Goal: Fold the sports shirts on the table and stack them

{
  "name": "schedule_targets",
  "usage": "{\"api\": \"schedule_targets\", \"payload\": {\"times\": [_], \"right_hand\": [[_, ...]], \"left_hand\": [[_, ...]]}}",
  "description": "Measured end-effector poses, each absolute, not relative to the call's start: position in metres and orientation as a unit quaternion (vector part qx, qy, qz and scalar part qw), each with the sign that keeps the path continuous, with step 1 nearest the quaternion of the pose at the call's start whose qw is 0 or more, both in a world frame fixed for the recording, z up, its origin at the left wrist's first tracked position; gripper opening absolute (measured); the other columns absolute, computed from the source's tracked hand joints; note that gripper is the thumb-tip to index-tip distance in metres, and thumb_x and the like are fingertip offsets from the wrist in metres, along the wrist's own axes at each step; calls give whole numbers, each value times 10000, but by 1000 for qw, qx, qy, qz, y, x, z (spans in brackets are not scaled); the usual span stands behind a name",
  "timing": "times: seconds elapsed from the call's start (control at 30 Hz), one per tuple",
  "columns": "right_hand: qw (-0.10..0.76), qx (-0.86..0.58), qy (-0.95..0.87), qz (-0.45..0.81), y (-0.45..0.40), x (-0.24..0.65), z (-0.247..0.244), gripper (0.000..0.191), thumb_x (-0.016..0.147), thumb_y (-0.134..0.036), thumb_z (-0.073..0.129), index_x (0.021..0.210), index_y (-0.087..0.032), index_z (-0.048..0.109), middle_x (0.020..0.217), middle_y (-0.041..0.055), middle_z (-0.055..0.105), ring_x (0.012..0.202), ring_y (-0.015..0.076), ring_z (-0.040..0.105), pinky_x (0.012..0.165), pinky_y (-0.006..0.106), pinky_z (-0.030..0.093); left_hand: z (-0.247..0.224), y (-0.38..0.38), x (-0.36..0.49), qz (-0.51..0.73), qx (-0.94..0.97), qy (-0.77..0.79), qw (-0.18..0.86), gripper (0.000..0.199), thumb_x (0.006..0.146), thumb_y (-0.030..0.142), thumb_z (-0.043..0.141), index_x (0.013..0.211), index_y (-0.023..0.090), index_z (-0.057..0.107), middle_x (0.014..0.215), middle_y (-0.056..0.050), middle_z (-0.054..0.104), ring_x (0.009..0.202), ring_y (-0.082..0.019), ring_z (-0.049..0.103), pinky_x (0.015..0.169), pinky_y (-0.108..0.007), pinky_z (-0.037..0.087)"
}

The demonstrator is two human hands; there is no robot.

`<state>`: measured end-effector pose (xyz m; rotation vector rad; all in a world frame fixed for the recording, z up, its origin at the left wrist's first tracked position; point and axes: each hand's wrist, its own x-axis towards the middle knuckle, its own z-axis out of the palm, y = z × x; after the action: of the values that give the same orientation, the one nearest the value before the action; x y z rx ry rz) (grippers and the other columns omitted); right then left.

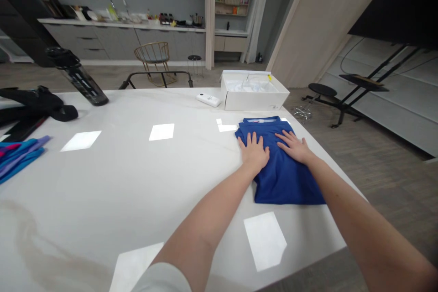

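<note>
A blue folded shirt (pixel 284 182) lies flat near the right edge of the white table (pixel 130 182), its collar at the far end. My left hand (pixel 255 153) rests palm down on the shirt's left side, fingers spread. On the upper right part of the same shirt lies my right hand (pixel 294 147), also flat with its fingers apart. Neither hand grips the cloth. Part of the shirt's right side is hidden behind my right forearm.
Beyond the shirt stands an open white box (pixel 253 100) with clear plastic inside, beside a white remote-like device (pixel 208 99). At the left are a dark bottle (pixel 84 82), black straps (pixel 41 105) and colourful folded cloth (pixel 20 157). A stool (pixel 321 90) stands off to the right.
</note>
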<state>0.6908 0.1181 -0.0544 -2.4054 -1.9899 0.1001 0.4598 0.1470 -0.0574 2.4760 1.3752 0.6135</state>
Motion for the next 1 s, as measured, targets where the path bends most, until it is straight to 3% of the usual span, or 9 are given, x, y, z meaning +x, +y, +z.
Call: {"api": "schedule_targets", "payload": {"times": [0.13,0.3,0.5,0.77,1.0], "right_hand": [[21,-807,-591,9,125,694,-52,569,1017,-605,275,1540,-414,394,1670,38,270,1517,371,245,1091,810,205],[104,-838,-536,-19,109,664,-44,605,1010,-601,319,1515,-299,457,1621,127,360,1470,360,343,1109,743,284],[94,-830,-549,23,68,633,-51,681,979,-686,333,1543,-314,418,1647,87,318,1495,355,306,1162,683,260],[68,-804,-591,28,52,659,-62,673,976,-685,357,1566,-361,368,1671,27,266,1531,318,238,1214,619,189],[89,-783,-615,15,61,675,-57,659,988,-650,371,1562,-327,384,1662,48,287,1522,304,269,1219,591,208]], "left_hand": [[-50,154,470,243,842,463,134,507,1015,390,355,1461,207,514,1621,-105,369,1519,-261,275,1240,-611,165],[-45,143,455,255,876,395,107,482,1030,370,340,1444,214,532,1597,-90,414,1502,-226,310,1266,-533,147],[-53,125,446,160,916,347,123,605,1019,550,308,1488,219,499,1588,-106,433,1504,-274,311,1257,-571,126],[-56,118,461,162,900,379,139,601,1028,483,282,1523,191,459,1626,-112,367,1532,-286,244,1263,-575,73],[-49,106,458,186,922,326,98,568,1046,433,304,1531,164,425,1628,-137,354,1520,-277,277,1260,-558,120]]}}
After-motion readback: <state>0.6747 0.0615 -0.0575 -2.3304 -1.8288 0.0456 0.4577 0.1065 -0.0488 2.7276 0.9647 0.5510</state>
